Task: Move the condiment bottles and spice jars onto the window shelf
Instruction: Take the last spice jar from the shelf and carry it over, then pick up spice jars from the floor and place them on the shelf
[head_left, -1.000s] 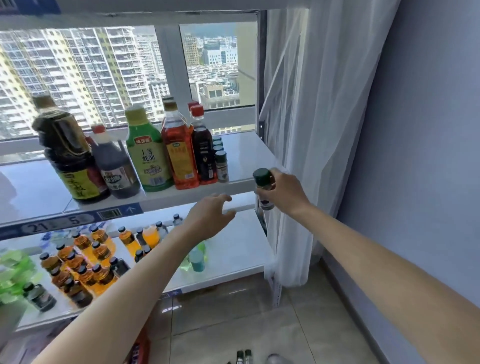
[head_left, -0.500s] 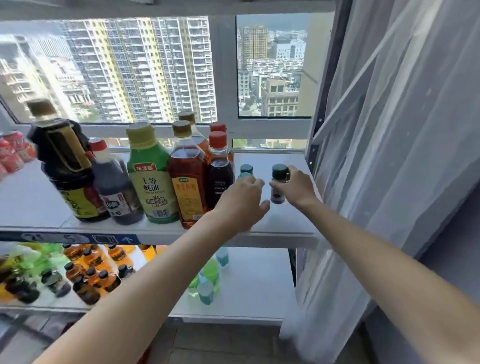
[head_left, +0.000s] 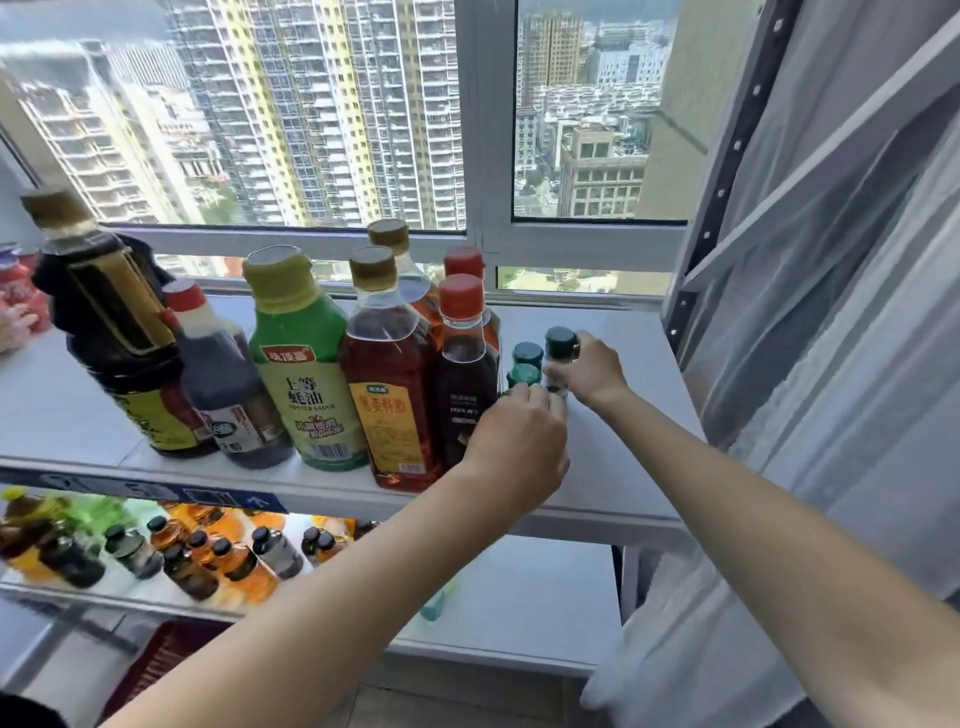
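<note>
Green-capped clear jar stands upright on the shelf, right of two more green caps. Right hand fingers pinch it. Left hand, fingers curled, grip unclear, fronts the caps.

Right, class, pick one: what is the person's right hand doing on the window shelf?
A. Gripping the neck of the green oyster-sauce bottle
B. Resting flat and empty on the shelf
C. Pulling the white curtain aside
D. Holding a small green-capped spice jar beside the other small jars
D: the right hand has its fingers round a green-capped spice jar, next to two other small jars on the window shelf.
</note>
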